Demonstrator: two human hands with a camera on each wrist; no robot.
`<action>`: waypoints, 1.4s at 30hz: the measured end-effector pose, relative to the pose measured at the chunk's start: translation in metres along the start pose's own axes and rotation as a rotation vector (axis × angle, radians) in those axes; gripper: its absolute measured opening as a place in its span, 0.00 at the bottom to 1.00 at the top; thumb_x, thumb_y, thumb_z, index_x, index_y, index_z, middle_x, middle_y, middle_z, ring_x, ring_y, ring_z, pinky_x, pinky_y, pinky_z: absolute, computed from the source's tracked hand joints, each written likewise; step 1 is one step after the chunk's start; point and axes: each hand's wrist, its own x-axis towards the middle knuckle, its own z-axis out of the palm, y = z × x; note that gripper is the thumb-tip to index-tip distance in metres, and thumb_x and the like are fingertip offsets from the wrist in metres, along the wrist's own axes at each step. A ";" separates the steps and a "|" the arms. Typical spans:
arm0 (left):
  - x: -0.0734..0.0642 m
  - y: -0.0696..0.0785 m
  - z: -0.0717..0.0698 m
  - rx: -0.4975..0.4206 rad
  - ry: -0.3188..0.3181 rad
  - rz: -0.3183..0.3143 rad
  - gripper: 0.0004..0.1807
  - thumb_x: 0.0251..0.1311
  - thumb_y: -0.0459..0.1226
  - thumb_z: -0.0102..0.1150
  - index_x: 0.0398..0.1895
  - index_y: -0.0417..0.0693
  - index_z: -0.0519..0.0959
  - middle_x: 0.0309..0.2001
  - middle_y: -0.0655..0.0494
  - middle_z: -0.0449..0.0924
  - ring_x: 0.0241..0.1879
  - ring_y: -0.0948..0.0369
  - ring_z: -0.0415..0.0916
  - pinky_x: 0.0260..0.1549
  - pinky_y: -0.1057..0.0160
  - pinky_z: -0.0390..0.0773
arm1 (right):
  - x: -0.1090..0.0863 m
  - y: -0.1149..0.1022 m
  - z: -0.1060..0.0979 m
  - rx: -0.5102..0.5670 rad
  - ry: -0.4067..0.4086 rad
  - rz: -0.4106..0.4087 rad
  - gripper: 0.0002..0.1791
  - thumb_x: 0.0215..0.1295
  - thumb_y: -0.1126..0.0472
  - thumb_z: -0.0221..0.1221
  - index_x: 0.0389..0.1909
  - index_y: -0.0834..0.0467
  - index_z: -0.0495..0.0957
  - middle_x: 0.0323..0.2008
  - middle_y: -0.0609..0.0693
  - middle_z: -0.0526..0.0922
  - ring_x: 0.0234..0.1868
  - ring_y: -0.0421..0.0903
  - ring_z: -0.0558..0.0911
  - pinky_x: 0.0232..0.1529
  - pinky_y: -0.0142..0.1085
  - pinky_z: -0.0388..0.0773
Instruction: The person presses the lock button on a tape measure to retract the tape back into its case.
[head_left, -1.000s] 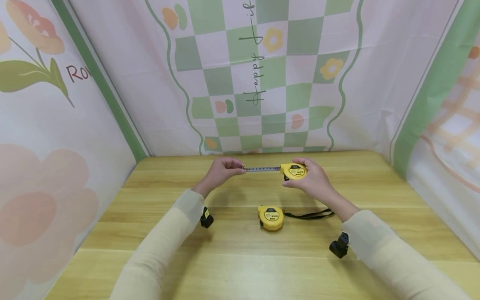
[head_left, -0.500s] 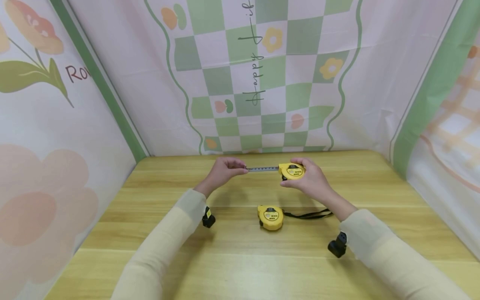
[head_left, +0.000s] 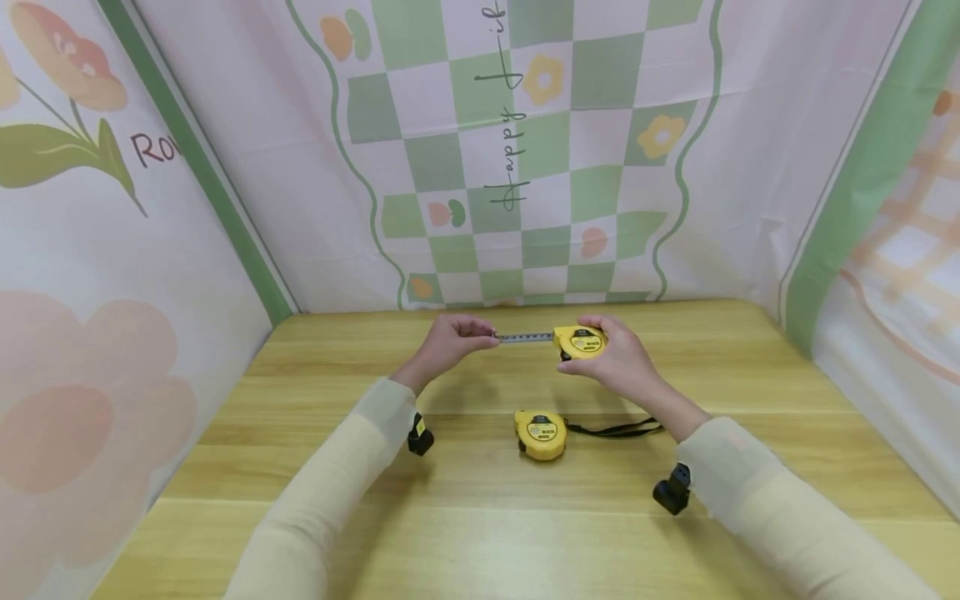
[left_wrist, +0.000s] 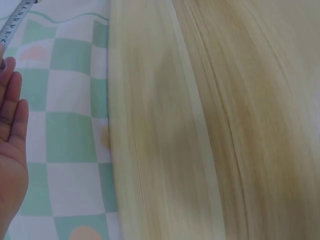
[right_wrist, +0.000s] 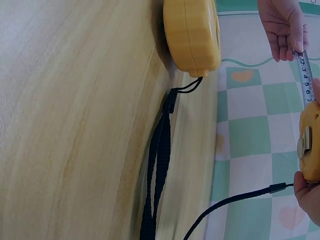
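In the head view my right hand [head_left: 628, 365] grips a yellow tape measure [head_left: 585, 342] by its case, above the far part of the table. A short length of its silver blade [head_left: 527, 338] runs out to the left. My left hand [head_left: 448, 346] pinches the blade's free end between thumb and fingers. Closer to me, a second yellow tape measure [head_left: 542, 436] lies on the table with its black wrist strap [head_left: 618, 430] stretched to the right. The right wrist view shows a metal belt clip [right_wrist: 305, 142] on the held case, and a black strap [right_wrist: 227, 200] hanging from it.
The wooden table [head_left: 480, 533] meets a green-and-white checkered cloth [head_left: 543, 233] at its far edge. Printed cloth panels also stand at the left and right. A small black camera [head_left: 422, 435] sits below the left wrist, and another black camera [head_left: 672, 490] below the right.
Both hands have drawn slightly closer: the right has moved a little left with the tape measure, the left a little right. Less blade shows between them. The tape measure on the table stays put.
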 end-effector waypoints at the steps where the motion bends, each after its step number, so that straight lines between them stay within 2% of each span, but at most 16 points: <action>1: 0.000 0.000 0.001 0.000 0.000 0.000 0.12 0.56 0.33 0.69 0.42 0.35 0.82 0.36 0.51 0.85 0.41 0.47 0.81 0.45 0.55 0.80 | 0.000 0.000 0.000 0.003 -0.001 -0.001 0.46 0.47 0.55 0.76 0.66 0.62 0.65 0.59 0.61 0.68 0.52 0.58 0.73 0.49 0.49 0.75; 7: 0.002 0.000 0.004 0.004 0.007 0.001 0.12 0.56 0.33 0.69 0.41 0.36 0.83 0.36 0.52 0.85 0.37 0.56 0.82 0.44 0.56 0.81 | 0.001 0.002 0.001 0.010 -0.004 0.000 0.47 0.47 0.54 0.77 0.66 0.61 0.65 0.59 0.60 0.68 0.52 0.57 0.73 0.48 0.48 0.75; 9: 0.002 0.001 0.005 0.002 0.008 0.004 0.11 0.56 0.33 0.69 0.41 0.36 0.83 0.36 0.52 0.85 0.37 0.56 0.82 0.44 0.56 0.81 | 0.001 0.002 0.002 0.010 -0.004 0.000 0.48 0.46 0.52 0.77 0.66 0.61 0.65 0.60 0.60 0.67 0.52 0.57 0.73 0.48 0.48 0.75; 18: 0.004 0.000 0.008 0.017 0.000 0.006 0.10 0.57 0.34 0.69 0.40 0.39 0.83 0.35 0.52 0.85 0.40 0.49 0.81 0.42 0.60 0.81 | 0.002 0.000 0.003 0.014 -0.011 0.005 0.47 0.47 0.54 0.76 0.67 0.61 0.64 0.60 0.61 0.67 0.52 0.57 0.73 0.48 0.48 0.75; 22: 0.005 0.001 0.009 0.011 -0.004 0.012 0.11 0.57 0.34 0.69 0.41 0.37 0.83 0.35 0.52 0.85 0.40 0.48 0.81 0.42 0.60 0.81 | 0.002 -0.001 0.003 0.018 -0.017 0.006 0.48 0.46 0.51 0.77 0.67 0.61 0.64 0.61 0.62 0.67 0.52 0.57 0.73 0.48 0.48 0.75; 29: 0.006 0.001 0.011 0.001 -0.018 0.010 0.13 0.57 0.34 0.69 0.43 0.35 0.83 0.36 0.52 0.85 0.45 0.35 0.76 0.41 0.61 0.81 | 0.002 -0.003 0.005 0.028 -0.019 -0.003 0.48 0.46 0.52 0.77 0.67 0.61 0.64 0.60 0.61 0.67 0.52 0.57 0.73 0.49 0.48 0.75; 32: 0.007 0.001 0.013 0.005 -0.017 0.010 0.13 0.56 0.35 0.69 0.42 0.36 0.83 0.36 0.52 0.85 0.44 0.38 0.78 0.42 0.61 0.81 | 0.003 -0.003 0.006 0.024 -0.017 -0.006 0.49 0.45 0.50 0.77 0.66 0.61 0.65 0.60 0.61 0.68 0.52 0.56 0.73 0.49 0.48 0.75; 38: 0.009 0.002 0.017 0.013 -0.009 0.012 0.14 0.56 0.34 0.70 0.43 0.35 0.82 0.36 0.52 0.85 0.37 0.56 0.82 0.42 0.60 0.81 | 0.003 -0.004 0.008 0.016 -0.016 -0.005 0.50 0.43 0.47 0.77 0.66 0.60 0.65 0.59 0.58 0.69 0.51 0.56 0.73 0.48 0.47 0.74; 42: 0.010 0.004 0.020 0.009 -0.006 0.011 0.15 0.56 0.33 0.70 0.43 0.33 0.82 0.36 0.52 0.85 0.38 0.55 0.82 0.45 0.55 0.81 | 0.004 -0.006 0.009 0.018 -0.016 -0.007 0.49 0.44 0.48 0.78 0.66 0.60 0.65 0.57 0.58 0.69 0.50 0.55 0.74 0.47 0.46 0.75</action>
